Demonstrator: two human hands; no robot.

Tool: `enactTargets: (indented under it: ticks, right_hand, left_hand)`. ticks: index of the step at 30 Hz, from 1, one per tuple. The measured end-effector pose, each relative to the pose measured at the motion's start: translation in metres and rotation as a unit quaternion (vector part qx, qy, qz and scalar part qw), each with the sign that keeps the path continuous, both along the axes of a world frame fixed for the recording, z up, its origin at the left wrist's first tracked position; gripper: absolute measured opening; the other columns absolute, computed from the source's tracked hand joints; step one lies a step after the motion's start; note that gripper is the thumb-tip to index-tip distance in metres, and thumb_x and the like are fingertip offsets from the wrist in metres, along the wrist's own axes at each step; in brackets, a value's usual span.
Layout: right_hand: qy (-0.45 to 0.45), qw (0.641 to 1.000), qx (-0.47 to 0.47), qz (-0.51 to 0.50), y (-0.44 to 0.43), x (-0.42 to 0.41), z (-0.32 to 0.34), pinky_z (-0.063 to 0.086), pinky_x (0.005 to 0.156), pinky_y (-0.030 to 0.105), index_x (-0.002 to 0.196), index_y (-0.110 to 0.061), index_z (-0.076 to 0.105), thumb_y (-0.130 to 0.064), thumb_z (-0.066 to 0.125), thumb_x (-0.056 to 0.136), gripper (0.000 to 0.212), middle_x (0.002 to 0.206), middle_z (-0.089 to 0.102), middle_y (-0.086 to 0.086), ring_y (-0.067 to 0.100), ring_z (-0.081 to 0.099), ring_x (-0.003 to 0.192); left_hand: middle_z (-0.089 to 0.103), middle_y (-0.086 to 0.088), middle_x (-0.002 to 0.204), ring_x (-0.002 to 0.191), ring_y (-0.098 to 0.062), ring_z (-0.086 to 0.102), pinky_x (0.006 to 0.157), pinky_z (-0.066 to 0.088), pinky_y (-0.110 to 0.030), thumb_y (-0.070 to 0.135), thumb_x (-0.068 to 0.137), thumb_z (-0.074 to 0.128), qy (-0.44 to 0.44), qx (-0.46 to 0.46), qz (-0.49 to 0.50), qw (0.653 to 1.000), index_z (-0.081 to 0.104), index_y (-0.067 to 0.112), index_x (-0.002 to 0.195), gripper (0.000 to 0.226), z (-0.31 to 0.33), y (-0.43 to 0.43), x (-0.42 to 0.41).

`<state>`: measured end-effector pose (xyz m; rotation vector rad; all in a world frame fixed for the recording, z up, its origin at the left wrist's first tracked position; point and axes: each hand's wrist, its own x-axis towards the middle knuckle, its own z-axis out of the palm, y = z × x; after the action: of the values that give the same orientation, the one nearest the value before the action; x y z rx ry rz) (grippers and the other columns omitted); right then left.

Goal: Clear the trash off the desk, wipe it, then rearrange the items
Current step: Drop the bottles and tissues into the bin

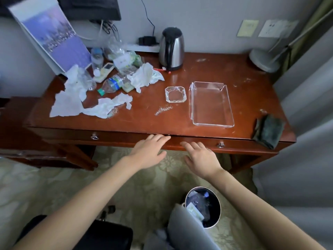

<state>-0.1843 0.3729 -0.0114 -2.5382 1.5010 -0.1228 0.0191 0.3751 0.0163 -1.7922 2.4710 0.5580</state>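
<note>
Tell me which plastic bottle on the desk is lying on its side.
The green-capped bottle with the blue label lies flat among the crumpled tissues. The other bottle stands upright behind it, nearer the wall.

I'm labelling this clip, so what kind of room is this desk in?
Probably a hotel room: a wooden writing desk carries an electric kettle, a glass ashtray and a clear acrylic tray, and a small waste bin stands on patterned carpet.

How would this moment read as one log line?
left hand: open, empty | right hand: open, empty | tissues: on desk, left side | cloth: desk's right corner | bin: floor
</note>
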Motion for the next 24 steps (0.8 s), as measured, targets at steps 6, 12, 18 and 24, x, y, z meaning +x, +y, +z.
enactTargets:
  ticks: [6,12,18,24]
  right_hand:
    - [0.003,1.0,0.001,0.017,-0.066,0.043,-0.009,0.051,0.066,0.038,0.128,-0.014,0.051,-0.025,0.057,0.085,0.045,0.101,0.063,0.008,0.032,0.057,0.097]
    - [0.01,1.0,-0.006,0.022,-0.161,0.099,-0.028,0.052,0.068,0.039,0.131,-0.017,0.048,-0.024,0.056,0.086,0.047,0.106,0.062,0.006,0.029,0.057,0.1]
    - [0.036,0.999,0.014,0.015,-0.249,0.154,-0.047,0.045,0.088,0.043,0.141,-0.021,0.035,-0.028,0.048,0.09,0.053,0.126,0.051,0.006,0.029,0.047,0.116]
    - [0.044,0.998,-0.042,-0.022,-0.322,0.199,-0.046,0.048,0.079,0.044,0.124,-0.015,0.051,-0.027,0.061,0.075,0.051,0.12,0.058,0.013,0.035,0.057,0.099]
  left_hand:
    - [0.029,0.006,0.149,0.131,-0.016,0.03,0.093,0.04,-0.034,0.035,0.096,0.038,-0.021,-0.011,0.01,1.0,0.02,0.027,0.147,0.055,-0.004,-0.062,0.049]
    - [0.028,0.004,0.15,0.134,-0.017,0.029,0.095,0.041,-0.037,0.035,0.096,0.038,-0.065,-0.026,0.033,0.997,0.02,0.025,0.147,0.056,-0.023,-0.15,0.109]
    - [0.02,0.001,0.154,0.137,-0.021,0.022,0.106,0.03,-0.041,0.036,0.095,0.037,-0.116,-0.02,0.075,0.99,0.021,0.023,0.147,0.056,-0.041,-0.23,0.162]
    - [0.01,-0.003,0.156,0.139,-0.026,0.016,0.109,0.021,-0.045,0.041,0.096,0.034,-0.143,-0.022,0.09,0.985,0.018,0.024,0.147,0.056,-0.055,-0.295,0.205]
